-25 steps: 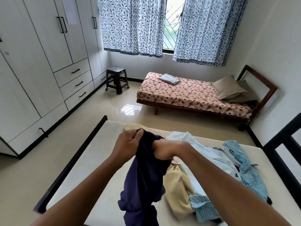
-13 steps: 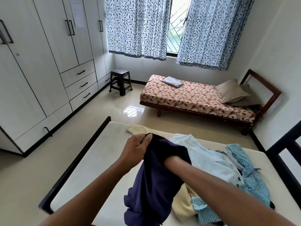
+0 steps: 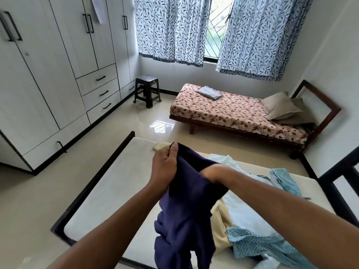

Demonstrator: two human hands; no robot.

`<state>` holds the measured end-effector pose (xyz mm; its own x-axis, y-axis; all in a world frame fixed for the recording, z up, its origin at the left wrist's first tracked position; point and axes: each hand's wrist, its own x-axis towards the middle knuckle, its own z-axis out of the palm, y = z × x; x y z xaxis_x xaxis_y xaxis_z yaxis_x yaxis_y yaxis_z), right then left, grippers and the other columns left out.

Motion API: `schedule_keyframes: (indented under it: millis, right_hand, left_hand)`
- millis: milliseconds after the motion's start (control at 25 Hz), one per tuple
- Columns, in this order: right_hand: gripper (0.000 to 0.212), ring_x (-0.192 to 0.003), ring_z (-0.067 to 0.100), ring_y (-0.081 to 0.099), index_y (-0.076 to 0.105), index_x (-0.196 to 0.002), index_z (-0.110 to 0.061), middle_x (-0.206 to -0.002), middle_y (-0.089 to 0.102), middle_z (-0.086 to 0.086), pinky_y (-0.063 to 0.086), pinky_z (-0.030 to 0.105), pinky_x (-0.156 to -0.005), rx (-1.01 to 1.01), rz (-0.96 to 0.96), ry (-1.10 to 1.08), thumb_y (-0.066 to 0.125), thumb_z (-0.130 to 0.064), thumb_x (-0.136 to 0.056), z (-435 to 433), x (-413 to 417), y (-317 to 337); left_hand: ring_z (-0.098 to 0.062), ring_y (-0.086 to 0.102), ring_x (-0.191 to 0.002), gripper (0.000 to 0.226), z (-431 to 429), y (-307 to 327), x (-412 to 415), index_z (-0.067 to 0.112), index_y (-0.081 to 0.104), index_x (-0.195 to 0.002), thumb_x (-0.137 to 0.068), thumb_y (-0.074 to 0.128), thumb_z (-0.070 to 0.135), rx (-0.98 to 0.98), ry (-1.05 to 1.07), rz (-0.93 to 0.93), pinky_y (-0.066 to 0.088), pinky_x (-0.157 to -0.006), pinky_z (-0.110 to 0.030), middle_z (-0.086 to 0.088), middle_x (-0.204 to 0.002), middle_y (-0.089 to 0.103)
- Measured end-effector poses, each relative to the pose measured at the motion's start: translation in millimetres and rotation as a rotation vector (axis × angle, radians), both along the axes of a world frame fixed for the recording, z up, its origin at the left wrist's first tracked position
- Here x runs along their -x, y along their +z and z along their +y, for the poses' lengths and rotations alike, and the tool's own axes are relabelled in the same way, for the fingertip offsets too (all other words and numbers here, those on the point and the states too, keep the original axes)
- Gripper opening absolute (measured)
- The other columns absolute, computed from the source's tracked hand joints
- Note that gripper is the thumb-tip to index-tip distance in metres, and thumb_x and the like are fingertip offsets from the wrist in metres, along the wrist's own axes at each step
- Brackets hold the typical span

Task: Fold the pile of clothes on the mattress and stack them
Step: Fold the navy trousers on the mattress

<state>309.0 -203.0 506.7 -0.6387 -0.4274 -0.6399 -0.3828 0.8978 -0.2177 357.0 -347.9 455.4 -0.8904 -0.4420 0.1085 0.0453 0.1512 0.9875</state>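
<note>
A dark navy garment (image 3: 182, 206) hangs in the air above the white mattress (image 3: 116, 187). My left hand (image 3: 165, 167) pinches its top edge between thumb and fingers. My right hand (image 3: 211, 172) is pushed inside the garment, with only the wrist and part of the hand showing; its fingers are hidden. To the right on the mattress lies the pile: a pale blue shirt (image 3: 244, 214), a cream garment (image 3: 221, 230) and a teal patterned cloth (image 3: 258, 247).
A low bed (image 3: 233, 113) with a floral sheet, a folded grey cloth (image 3: 209, 92) and pillows (image 3: 279, 105) stands across the floor. A dark stool (image 3: 147, 90) sits by the white wardrobe (image 3: 48, 74). A black chair frame (image 3: 342, 183) is at right.
My left hand has lifted the navy garment's edge higher and spread it. My right hand has slid deeper into the garment. The camera has tilted up slightly.
</note>
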Motion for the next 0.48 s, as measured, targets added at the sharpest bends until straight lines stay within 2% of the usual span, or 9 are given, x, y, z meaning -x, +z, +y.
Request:
schedule_keyframes:
  millis: [80,160,200,280,360,400,480]
  right_hand:
    - [0.032,-0.065,-0.002,0.052,0.054,-0.076,-0.015,-0.075,0.046,-0.004,0.042,0.021,-0.068,0.12,0.069,0.216,0.051,0.004,-0.102,-7.9,3.3,22.7]
    - [0.025,-0.066,0.011,0.052,0.057,-0.077,-0.01,-0.076,0.056,0.001,0.043,0.034,-0.07,0.259,0.325,0.416,0.057,-0.01,-0.102,-9.0,18.7,35.9]
    - [0.025,-0.071,0.015,0.055,0.062,-0.082,-0.011,-0.079,0.061,0.001,0.045,0.037,-0.072,0.388,0.391,0.387,0.058,-0.022,-0.105,-3.8,28.9,43.6]
    - [0.026,-0.08,0.02,0.065,0.07,-0.092,-0.014,-0.086,0.071,0.002,0.051,0.036,-0.078,0.779,0.485,0.152,0.059,-0.035,-0.104,9.4,48.4,61.7]
    - [0.019,-0.085,0.017,0.065,0.075,-0.099,-0.016,-0.092,0.074,0.003,0.051,0.035,-0.081,1.186,0.533,-0.147,0.061,-0.029,-0.103,24.3,68.3,79.5]
    - [0.015,-0.084,0.016,0.064,0.075,-0.099,-0.018,-0.091,0.073,0.004,0.051,0.034,-0.079,1.328,0.504,-0.257,0.061,-0.022,-0.103,28.0,76.5,80.8]
    - [0.019,-0.081,0.013,0.063,0.073,-0.102,-0.019,-0.09,0.073,0.0,0.051,0.028,-0.071,1.48,0.312,-0.446,0.056,-0.012,-0.104,24.5,80.1,66.4]
  left_hand:
    - [-0.022,0.069,-0.079,0.045,-5.2,0.4,4.0,0.013,0.073,-0.085,-0.105,0.048,0.044,0.022,0.018,-0.001,0.057,-0.078,-0.045,-0.003,-0.081,0.075]
    - [-0.02,0.065,-0.073,0.043,-11.4,-3.7,3.4,0.015,0.075,-0.083,-0.107,0.049,0.039,0.028,-0.008,0.003,0.053,-0.072,-0.041,-0.002,-0.078,0.074]
    - [-0.018,0.058,-0.066,0.045,-13.2,-7.0,0.8,0.018,0.072,-0.075,-0.109,0.049,0.035,0.004,-0.032,-0.011,0.047,-0.066,-0.039,0.0,-0.07,0.07]
    - [-0.016,0.041,-0.057,0.054,-13.9,-14.9,-7.2,0.016,0.059,-0.061,-0.11,0.047,0.036,-0.034,-0.044,-0.049,0.034,-0.06,-0.039,0.002,-0.055,0.05]
    - [-0.017,0.038,-0.052,0.057,-8.5,-17.9,-15.7,0.012,0.046,-0.06,-0.109,0.047,0.04,-0.041,-0.03,-0.072,0.032,-0.056,-0.037,0.001,-0.051,0.041]
    - [-0.017,0.042,-0.049,0.055,-5.3,-16.9,-19.3,0.012,0.046,-0.062,-0.109,0.047,0.041,-0.055,-0.065,-0.08,0.037,-0.054,-0.034,0.0,-0.049,0.045]
    - [-0.02,0.056,-0.05,0.052,-2.6,-11.4,-22.7,0.007,0.056,-0.069,-0.109,0.047,0.04,-0.075,-0.282,-0.18,0.049,-0.056,-0.032,-0.008,-0.052,0.06]
